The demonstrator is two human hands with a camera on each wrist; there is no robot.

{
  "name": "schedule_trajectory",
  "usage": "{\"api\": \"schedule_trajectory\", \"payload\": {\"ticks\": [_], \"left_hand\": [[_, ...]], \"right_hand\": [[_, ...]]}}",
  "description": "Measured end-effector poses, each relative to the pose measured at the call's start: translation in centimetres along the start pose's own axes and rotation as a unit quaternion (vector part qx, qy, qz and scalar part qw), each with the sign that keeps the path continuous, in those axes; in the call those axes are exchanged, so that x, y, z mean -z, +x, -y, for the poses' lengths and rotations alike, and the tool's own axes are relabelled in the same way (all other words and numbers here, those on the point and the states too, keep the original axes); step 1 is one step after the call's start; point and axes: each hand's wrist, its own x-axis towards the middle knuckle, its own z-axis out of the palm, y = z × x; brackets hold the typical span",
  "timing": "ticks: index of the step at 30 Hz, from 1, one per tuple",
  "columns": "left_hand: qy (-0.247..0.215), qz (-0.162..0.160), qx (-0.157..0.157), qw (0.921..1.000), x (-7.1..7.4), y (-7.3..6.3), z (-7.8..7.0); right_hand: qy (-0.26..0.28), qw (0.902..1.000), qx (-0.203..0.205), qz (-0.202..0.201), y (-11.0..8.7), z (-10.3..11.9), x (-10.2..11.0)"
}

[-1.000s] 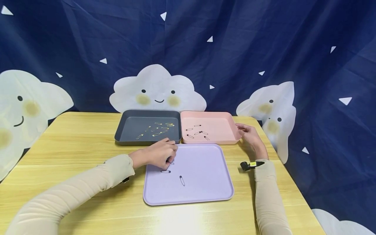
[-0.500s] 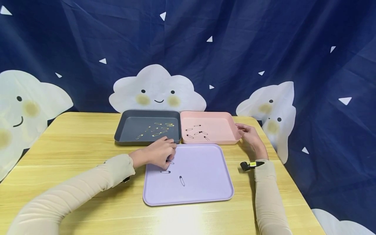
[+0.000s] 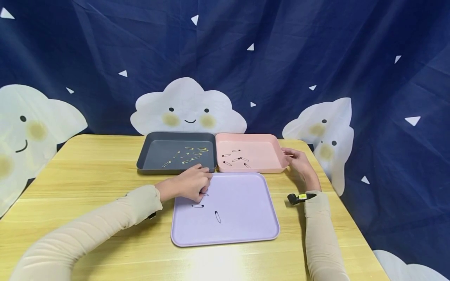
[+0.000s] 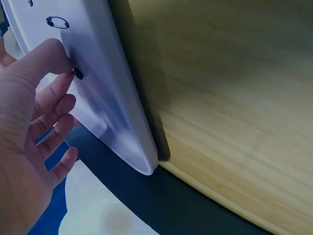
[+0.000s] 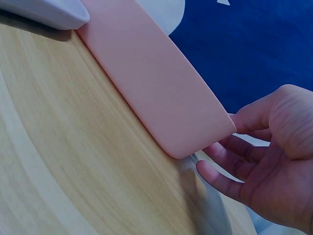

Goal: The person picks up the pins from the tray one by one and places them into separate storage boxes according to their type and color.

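My left hand point(image 3: 192, 183) bends over the upper left of the lilac tray point(image 3: 242, 210). In the left wrist view its thumb and forefinger pinch a safety pin point(image 4: 77, 73), of which only the dark head shows there; the other fingers curl loosely. Close to that hand lies a black-headed safety pin point(image 3: 198, 205), and lower down on the tray is another safety pin point(image 3: 218, 216). At the far right, my right hand point(image 3: 299, 160) holds the right edge of the pink tray point(image 3: 261, 146), thumb at the rim and fingers by the outer wall.
A dark grey tray point(image 3: 154, 150), left of the pink one, bears several gold safety pins point(image 3: 186, 161). Several black-headed safety pins point(image 3: 236, 159) lie in the pink tray. Both trays stand behind the lilac one on a wooden table point(image 3: 105, 164), before a blue cloud-print curtain point(image 3: 225, 50).
My left hand shifts only slightly over the lilac tray, and the pin at its fingertips moves a little with it. My right hand stays at the pink tray's edge.
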Motion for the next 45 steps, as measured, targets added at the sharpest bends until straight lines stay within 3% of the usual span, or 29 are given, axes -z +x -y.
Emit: {"api": "schedule_trajectory", "payload": {"ticks": [5,12,16,26,37,45], "left_hand": [[0.012,-0.003,-0.003,0.9999,0.2,0.1,-0.2],[0.025,-0.001,-0.009,0.9996,0.2,0.7,-0.3],[0.029,0.003,-0.005,0.9996,0.4,1.2,-0.5],[0.052,-0.026,-0.020,0.9981,1.4,2.1,-0.6],[0.089,-0.069,-0.016,0.9936,2.7,3.8,-0.7],[0.094,-0.103,0.002,0.9902,3.8,6.0,-0.6]], "right_hand": [[0.004,1.0000,-0.009,0.000,0.0,0.3,0.0],[0.000,1.0000,-0.005,0.006,-1.7,3.0,-0.2],[-0.003,0.9999,0.001,0.011,-2.1,3.5,-0.2],[-0.002,1.0000,-0.002,-0.001,0.2,-0.1,-0.2],[-0.010,0.9999,0.003,-0.006,0.0,0.0,-0.2],[-0.003,1.0000,0.003,-0.006,0.1,-0.3,-0.1]]}}
